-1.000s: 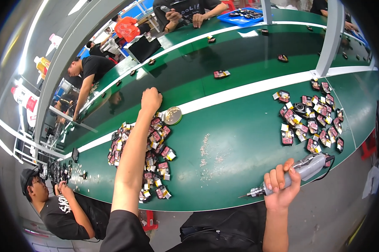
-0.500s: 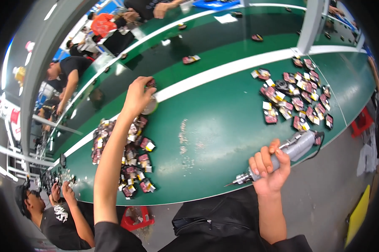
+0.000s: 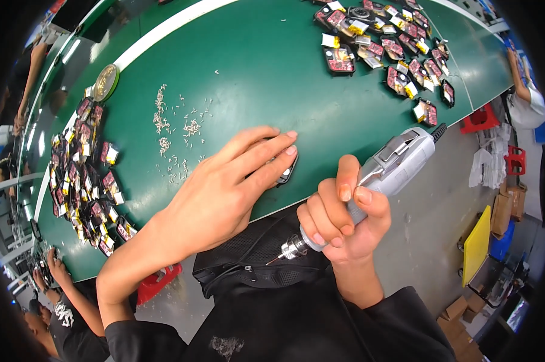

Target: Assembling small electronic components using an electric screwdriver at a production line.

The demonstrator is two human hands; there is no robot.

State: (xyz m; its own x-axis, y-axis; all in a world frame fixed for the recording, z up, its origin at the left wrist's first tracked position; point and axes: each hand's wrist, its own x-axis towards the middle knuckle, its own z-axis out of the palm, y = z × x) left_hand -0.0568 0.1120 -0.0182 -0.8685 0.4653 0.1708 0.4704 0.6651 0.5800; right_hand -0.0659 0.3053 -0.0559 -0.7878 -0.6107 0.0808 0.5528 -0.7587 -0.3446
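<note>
Well, left hand (image 3: 227, 187): it reached across, palm down, its fingers stretched forward and lying close together over a small dark unit (image 3: 286, 175); from where I stood I could not tell whether it gripped the piece or merely covered it.
Small dark unit: it sat on the green bench (image 3: 254, 72) by the near edge, mostly hidden under those fingers, with only one side peeping out.
Right hand (image 3: 351, 223): it was curled firmly around a grey electric screwdriver (image 3: 399, 160), just right of the other hand.
Screwdriver's bit (image 3: 273, 262): it pointed down and to the left, in front of black zipped fabric (image 3: 242, 268) and touching no unit.
Tiny screws (image 3: 161, 120): they lay loose in scattered heaps, beyond the left hand.
Left pile (image 3: 85, 175): black-cased units with reddish boards crowded together there, some overlapping.
Round dish (image 3: 106, 82): it stood near that pile's far end, close to the white strip (image 3: 164, 33).
Right cluster (image 3: 399, 51): similar units spread more loosely, well apart from both hands.
Co-worker's hand (image 3: 56, 268): it showed at the far left.
</note>
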